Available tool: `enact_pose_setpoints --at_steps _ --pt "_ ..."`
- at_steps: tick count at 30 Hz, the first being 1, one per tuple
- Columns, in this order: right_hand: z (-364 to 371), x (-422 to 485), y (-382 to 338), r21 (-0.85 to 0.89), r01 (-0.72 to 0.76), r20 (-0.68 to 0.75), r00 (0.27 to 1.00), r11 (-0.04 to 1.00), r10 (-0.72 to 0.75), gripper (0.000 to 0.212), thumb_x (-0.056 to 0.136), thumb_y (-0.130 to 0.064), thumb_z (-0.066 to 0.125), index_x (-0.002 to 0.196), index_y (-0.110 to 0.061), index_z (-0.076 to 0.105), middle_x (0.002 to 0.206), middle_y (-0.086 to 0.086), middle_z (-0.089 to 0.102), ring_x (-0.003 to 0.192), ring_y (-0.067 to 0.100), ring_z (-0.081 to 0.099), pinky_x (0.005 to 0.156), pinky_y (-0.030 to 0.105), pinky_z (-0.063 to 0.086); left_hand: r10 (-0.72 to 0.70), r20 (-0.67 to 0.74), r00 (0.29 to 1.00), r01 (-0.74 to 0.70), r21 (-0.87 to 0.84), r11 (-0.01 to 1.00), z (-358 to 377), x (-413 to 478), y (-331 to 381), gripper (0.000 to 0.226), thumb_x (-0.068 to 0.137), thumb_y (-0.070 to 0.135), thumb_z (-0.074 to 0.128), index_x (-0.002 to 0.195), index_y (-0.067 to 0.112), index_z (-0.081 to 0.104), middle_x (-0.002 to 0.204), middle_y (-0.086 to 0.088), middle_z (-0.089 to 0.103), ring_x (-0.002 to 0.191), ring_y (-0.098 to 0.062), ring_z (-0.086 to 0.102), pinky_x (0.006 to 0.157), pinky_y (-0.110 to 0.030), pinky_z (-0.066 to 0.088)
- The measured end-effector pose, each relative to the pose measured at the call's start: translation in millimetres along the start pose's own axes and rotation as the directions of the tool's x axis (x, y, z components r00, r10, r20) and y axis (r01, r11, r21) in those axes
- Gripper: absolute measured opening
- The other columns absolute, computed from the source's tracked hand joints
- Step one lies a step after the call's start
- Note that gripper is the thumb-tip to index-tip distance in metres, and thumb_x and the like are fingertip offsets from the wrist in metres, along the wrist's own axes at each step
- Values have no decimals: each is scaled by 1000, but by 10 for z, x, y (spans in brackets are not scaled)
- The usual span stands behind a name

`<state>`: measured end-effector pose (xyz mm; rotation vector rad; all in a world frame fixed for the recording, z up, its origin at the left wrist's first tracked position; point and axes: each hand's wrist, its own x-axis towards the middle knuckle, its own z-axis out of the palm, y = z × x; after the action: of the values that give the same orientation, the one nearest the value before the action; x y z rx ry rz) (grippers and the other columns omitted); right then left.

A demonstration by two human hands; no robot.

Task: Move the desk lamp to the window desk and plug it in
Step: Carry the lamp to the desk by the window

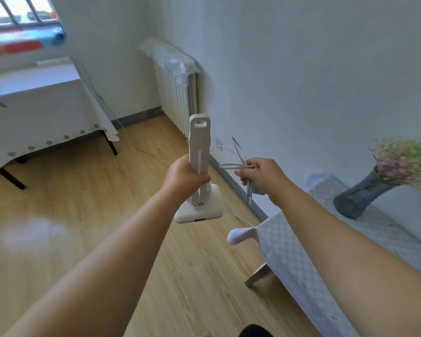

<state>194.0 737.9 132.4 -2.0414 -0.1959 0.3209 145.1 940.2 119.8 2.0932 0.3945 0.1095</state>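
My left hand point(184, 177) grips the folded white desk lamp point(199, 142) around its upright arm, holding it in the air above the wooden floor; its square base point(201, 209) hangs below my fist. My right hand point(260, 177) holds the lamp's bundled white cable point(237, 156) and what looks like its plug, just right of the lamp. The window desk point(34, 93), covered with a white cloth, stands at the far left under the window point(15, 18).
A white radiator point(175, 93) wrapped in plastic stands against the right wall, with a wall socket point(218, 142) low beside it. A table with a checked cloth point(326, 239) and a grey vase of flowers point(365, 193) is at my right. A thin cable runs along the floor.
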Motion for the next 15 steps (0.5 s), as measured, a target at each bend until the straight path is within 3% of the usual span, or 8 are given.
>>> enact_pose_setpoints --at_steps 5,10,15 --pt "315 552 -215 -17 21 68 997 1000 -20 15 84 -24 69 73 -13 69 61 -2 64 59 10 58 62 26 45 -36 -53 998 36 2 999 -358 387 -247 39 66 25 80 77 44 47 81 19 56 75 4 52 55 -19 37" --pt "620 1149 -393 -1 52 125 991 999 -51 17 85 -21 68 81 -5 70 66 3 64 61 11 59 63 25 45 -78 -109 991 79 4 997 -643 798 -463 43 69 26 81 95 39 50 82 21 53 81 -8 56 61 -22 40" --pt "970 1886 -615 4 88 201 976 996 -87 17 86 -19 68 85 -2 70 65 2 63 57 7 58 59 22 45 -131 -172 976 132 -11 991 -968 1378 -645 42 68 25 82 96 36 52 85 19 55 87 -14 58 63 -25 40"
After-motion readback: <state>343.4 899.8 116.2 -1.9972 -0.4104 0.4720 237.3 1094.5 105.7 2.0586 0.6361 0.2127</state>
